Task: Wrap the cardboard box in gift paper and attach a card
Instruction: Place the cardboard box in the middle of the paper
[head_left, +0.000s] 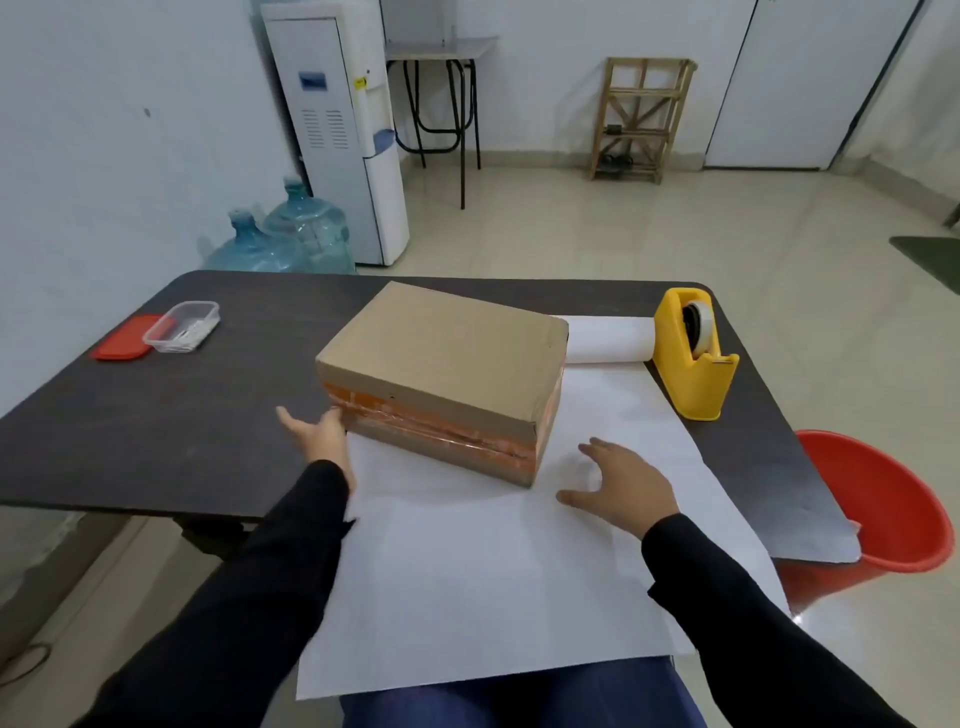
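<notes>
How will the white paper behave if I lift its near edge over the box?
Probably floppy: the paper looks thin, and its near edge overhangs the table onto the lap. It likely won't slide much, since the cardboard box sits on it. Its rolled far end may curl back or unroll.

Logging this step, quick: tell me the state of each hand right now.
Left hand: open, fingers straight beside the cardboard box, holding nothing.
Right hand: open, fingers spread over the gift paper, holding nothing.
</notes>
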